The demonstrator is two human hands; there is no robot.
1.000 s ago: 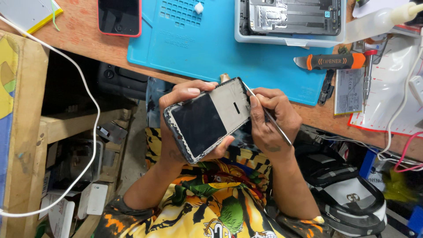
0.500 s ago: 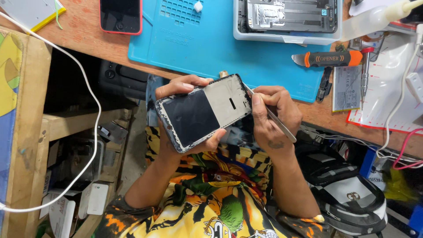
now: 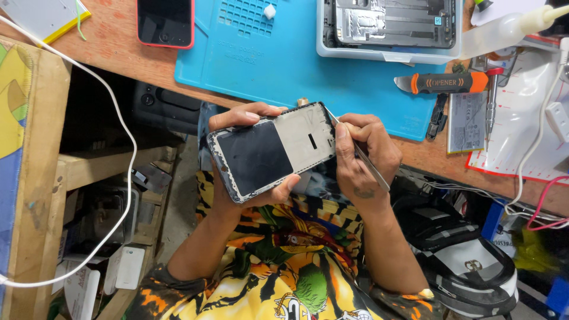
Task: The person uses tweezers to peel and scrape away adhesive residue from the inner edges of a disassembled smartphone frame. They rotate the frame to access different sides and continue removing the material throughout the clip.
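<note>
- Two bare hands work over the person's lap, just below the near edge of the desk (image 3: 118,56), with a phone frame (image 3: 274,150) between them.
- Left hand (image 3: 246,157): its grip is clamped on the phone frame, fingers curled over the top long edge and the thumb pressed against the lower edge, so the frame lies across the palm, tilted with its right end higher.
- Phone frame: inner side faces up, with a dark rectangular area on the left half and a pale grey plate with a small slot on the right half.
- Right hand (image 3: 363,155): its grip is closed on a thin metal tool (image 3: 361,155), held like a pen. The tool's tip touches the upper right corner of the frame, and its shaft runs down and to the right past the hand.
- So the frame sits inside the left grip and just to the left of the right grip, which meets it only through the tool's tip.
- On the desk above lies a blue work mat (image 3: 284,65), carrying a grey tray (image 3: 385,54) with a stripped phone chassis (image 3: 394,22).
- Right of the mat lie an orange-and-black opening tool (image 3: 444,83) and a red-tipped screwdriver (image 3: 491,101).
- A red-edged phone (image 3: 165,22) rests screen-up near the mat's left side.
- A white cable (image 3: 127,178) hangs down at the left.
</note>
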